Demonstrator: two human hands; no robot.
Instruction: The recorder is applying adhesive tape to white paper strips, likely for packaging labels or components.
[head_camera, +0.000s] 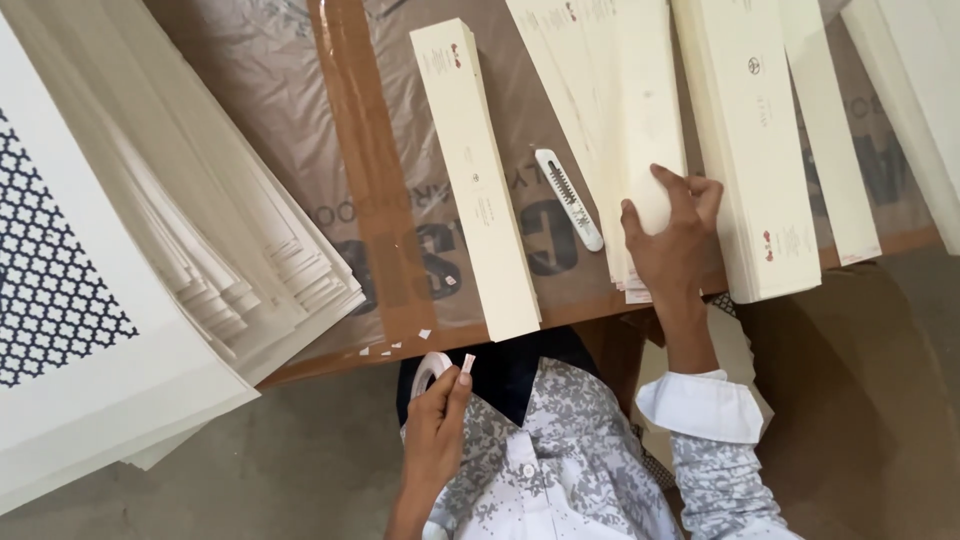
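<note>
My left hand (437, 420) is held near my chest, below the table edge. It grips a small white roll of tape (428, 370), and a short tape end (467, 363) sticks up from my fingers. My right hand (668, 238) lies flat on the near end of a fanned stack of long cream cards (610, 110), its fingers spread over the top card. A white box cutter (568, 198) lies just left of that hand. Further left is a single long cream card pile (476, 180), set at an angle.
A thick pile of cream cards (755, 150) sits right of my right hand, with more piles (915, 90) beyond. A big fanned heap of sheets (200, 230) and a navy-patterned sheet (50, 280) fill the left. Small paper scraps (400, 345) dot the brown wrapped tabletop (380, 200).
</note>
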